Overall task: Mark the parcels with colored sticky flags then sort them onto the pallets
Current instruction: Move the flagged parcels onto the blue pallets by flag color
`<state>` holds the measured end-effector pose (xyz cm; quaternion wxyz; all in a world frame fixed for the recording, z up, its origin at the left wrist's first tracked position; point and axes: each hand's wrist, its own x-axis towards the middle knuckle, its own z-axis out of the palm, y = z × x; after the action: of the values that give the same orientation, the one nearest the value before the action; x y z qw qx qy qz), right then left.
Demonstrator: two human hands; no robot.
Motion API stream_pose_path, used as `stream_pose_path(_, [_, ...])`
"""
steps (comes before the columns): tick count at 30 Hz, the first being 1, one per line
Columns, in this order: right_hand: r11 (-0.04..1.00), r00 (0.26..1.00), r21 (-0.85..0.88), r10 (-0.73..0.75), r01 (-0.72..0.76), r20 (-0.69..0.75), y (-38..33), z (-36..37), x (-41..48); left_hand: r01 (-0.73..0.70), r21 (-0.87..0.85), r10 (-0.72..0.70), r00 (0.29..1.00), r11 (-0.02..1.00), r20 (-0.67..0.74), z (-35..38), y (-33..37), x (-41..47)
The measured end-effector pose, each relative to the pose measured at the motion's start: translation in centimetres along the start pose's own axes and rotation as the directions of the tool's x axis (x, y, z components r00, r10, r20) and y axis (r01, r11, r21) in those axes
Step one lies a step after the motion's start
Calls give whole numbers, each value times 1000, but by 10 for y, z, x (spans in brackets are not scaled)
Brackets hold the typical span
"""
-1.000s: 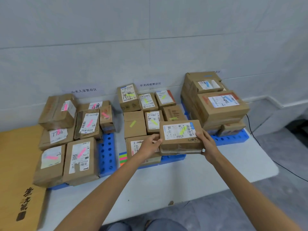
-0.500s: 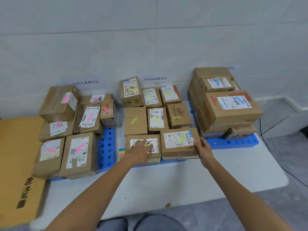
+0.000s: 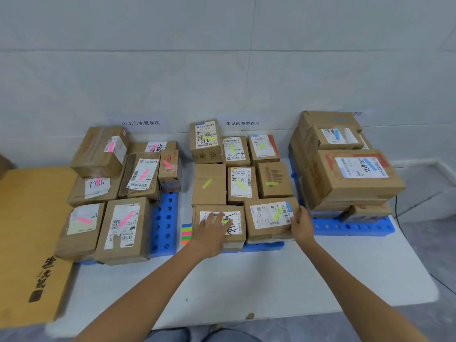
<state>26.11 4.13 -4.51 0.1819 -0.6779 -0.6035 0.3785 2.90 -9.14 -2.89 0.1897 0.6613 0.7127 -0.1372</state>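
L hand (image 3: 214, 227) flat, fingers spread, on front-left parcel (image 3: 197, 219); R hand (image 3: 301, 224) gripping right edge of yellow-flagged parcel (image 3: 267, 229) on middle pallet (image 3: 262, 246).

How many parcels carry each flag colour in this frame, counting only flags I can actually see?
Pink flag: 7
Yellow-green flag: 8
Blue flag: 2
Total: 17 flagged parcels. The lower boxes on the right pallet show no visible flag.

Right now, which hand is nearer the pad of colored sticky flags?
Left. The left hand lies on a parcel just right of the sticky flag pad; the right hand grips another parcel's far side.
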Motion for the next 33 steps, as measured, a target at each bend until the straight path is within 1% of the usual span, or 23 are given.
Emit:
stream_pose_path(2, [979,997,-200,-55,42,-61,-8,6,-2,-5,-58,4,1000,998,-25,5,-3,-5])
stream_pose_path(3, [960,991,-273,-93,64,-96,-12,7,-3,-19,-96,14,999,995,-44,6,-4,-7])
stream_pose_path(5, [932,973,-334,-192,139,-131,-25,9,-9,-66,-160,47,992,985,-116,3,-11,-11])
stream_pose_path(6, [921,962,-335,-249,200,-110,-35,10,-12,-89,-183,59,984,979,-166,-1,-16,-13])
stream_pose_path(8, [898,931,-276,-364,343,-29,-56,19,-17,-117,-203,63,965,972,-253,-11,-30,-19])
stream_pose_path(10, [857,883,-225,-466,464,46,-83,32,-24,-105,-225,33,952,969,-306,-23,-52,-28])
stream_pose_path(12, [811,832,-184,-540,555,129,-117,47,-34,-41,-263,-49,944,964,-328,-36,-83,-37])
stream_pose_path(14, [765,773,-145,-591,628,230,-150,65,-47,23,-320,-144,921,947,-361,-42,-119,-49])
stream_pose_path(15, [743,739,-111,-617,661,270,-169,78,-55,46,-356,-192,902,933,-388,-45,-142,-59])
stream_pose_path(17, [724,695,-45,-642,689,322,-193,92,-68,59,-424,-256,868,904,-425,-51,-171,-75])
stream_pose_path(21, [626,551,69,-728,776,408,-252,147,-98,141,-545,-441,764,826,-471,-47,-249,-127])
stream_pose_path(24, [571,466,114,-756,813,460,-297,202,-125,226,-596,-565,675,771,-475,-31,-316,-170])
stream_pose_path(27, [543,382,187,-758,819,528,-346,264,-159,285,-667,-679,575,688,-455,-14,-386,-214])
stream_pose_path(30, [553,322,238,-727,798,607,-392,330,-194,326,-734,-772,485,596,-411,0,-454,-250])
stream_pose_path(31, [551,305,242,-717,798,627,-405,353,-204,332,-757,-796,465,562,-387,5,-476,-261])
stream_pose_path(33, [546,286,237,-703,803,651,-427,396,-224,337,-794,-828,447,506,-338,18,-518,-280])
